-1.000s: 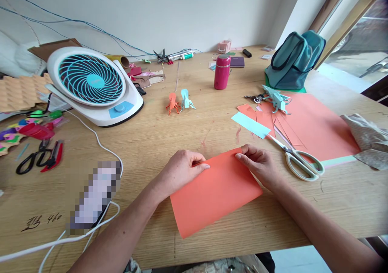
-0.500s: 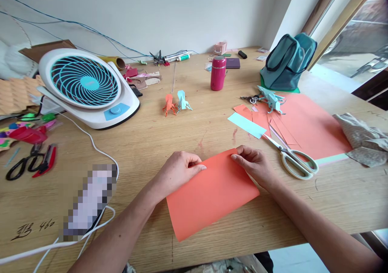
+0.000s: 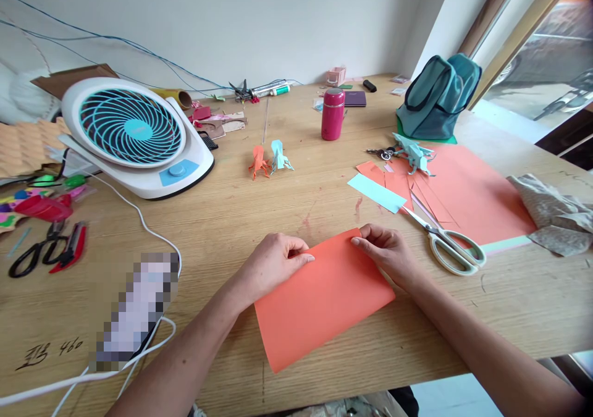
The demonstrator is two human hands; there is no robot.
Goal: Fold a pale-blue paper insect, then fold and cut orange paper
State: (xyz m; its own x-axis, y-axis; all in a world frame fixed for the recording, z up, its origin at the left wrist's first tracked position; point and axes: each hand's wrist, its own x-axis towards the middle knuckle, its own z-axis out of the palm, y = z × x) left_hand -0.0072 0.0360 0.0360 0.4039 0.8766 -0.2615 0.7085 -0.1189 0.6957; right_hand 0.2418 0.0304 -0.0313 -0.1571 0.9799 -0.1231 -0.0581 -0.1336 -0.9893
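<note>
Shows, far left of the left hand, black-handled metal scissors (image 3: 54,234) on the pale wooden table (image 3: 222,201), probably parked there to spare working room. Shows, ahead and left of that hand, a round white plastic fan with a turquoise grille (image 3: 134,130), tilted up, perhaps for air towards the seat. Displays, ahead of the left hand and well apart from it, a small orange folded-paper insect (image 3: 259,159) beside a pale-blue folded-paper insect (image 3: 278,153), likely set back for safety. Pinches with the left hand (image 3: 271,262), thumb on top, the far edge of a smooth orange rectangular paper sheet (image 3: 324,299). Has that sheet below and between both hands; cannot tell whether single or doubled. Clamps with the right hand (image 3: 386,250) the far right corner, likely for steadiness from two points. Offers, right of that hand, a light-blue paper strip (image 3: 376,193) and white-handled metal scissors (image 3: 440,231), handles nearer the body, presumably for easy grasping.
</note>
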